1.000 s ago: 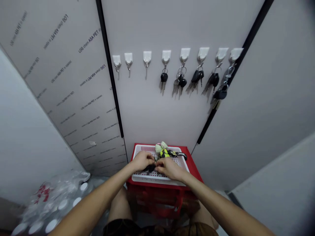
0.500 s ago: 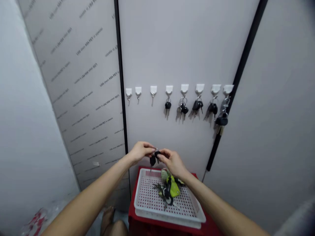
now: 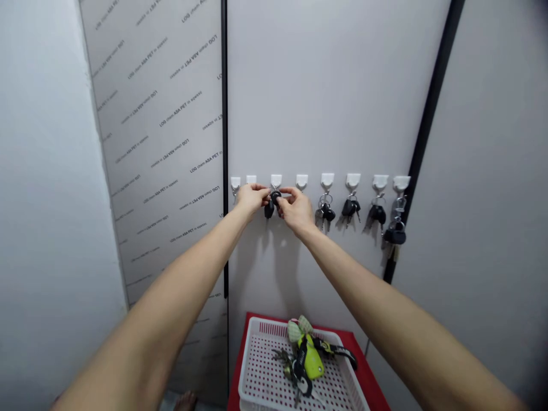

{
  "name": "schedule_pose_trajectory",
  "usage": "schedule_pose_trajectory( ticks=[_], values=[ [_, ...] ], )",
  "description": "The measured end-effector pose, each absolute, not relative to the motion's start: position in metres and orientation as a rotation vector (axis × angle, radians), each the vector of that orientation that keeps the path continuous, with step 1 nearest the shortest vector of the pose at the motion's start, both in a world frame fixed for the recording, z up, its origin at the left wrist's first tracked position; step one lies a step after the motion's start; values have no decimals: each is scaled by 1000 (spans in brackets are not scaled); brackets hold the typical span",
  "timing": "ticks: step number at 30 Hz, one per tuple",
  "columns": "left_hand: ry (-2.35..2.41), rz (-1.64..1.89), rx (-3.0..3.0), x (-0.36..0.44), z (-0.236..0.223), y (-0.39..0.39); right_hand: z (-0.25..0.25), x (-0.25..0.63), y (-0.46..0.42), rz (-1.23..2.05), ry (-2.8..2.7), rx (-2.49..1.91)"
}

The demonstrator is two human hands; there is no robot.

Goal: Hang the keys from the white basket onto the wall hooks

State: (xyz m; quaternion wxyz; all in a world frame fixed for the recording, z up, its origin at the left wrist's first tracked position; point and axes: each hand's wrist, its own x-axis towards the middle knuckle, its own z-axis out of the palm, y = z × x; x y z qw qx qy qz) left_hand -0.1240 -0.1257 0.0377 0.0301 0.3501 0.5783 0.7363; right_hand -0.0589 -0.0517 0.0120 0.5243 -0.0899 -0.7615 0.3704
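Both of my hands are raised to the wall, just under a white hook (image 3: 276, 180). Between them is a bunch of black-headed keys (image 3: 269, 209) on a ring. My left hand (image 3: 252, 198) pinches the ring from the left. With thumb and fingers, my right hand (image 3: 300, 211) grips a black key head on the other side. The ring is close to the metal hook; whether it touches, I cannot tell. My right hand hides what hangs below the neighbouring hook (image 3: 302, 181).
More key bunches (image 3: 351, 206) hang from white hooks (image 3: 353, 180) to the right. Below, a white perforated basket (image 3: 261, 365) stands on a red surface (image 3: 363, 365), holding keys with a yellow-green tag (image 3: 314, 362). A black strip (image 3: 225, 142) runs down the wall left of the hooks.
My hands have lifted the key bunch from just above the basket up to the third hook from the left. The camera view has shifted, so the hooks and basket appear lower.
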Motion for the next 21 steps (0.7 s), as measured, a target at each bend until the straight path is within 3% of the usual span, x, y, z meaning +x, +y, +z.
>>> schedule_pose_trajectory(
  ticks=[10, 17, 21],
  values=[
    [2319, 2041, 1066, -135, 43, -101, 13, -67, -40, 823, -1907, -426],
    [2386, 2132, 1125, -137, 21, -107, -6, -57, -40, 828, -1956, -361],
    [2278, 2187, 1224, -130, -15, -120, -41, -33, -39, 718, -2040, -305]
  ],
)
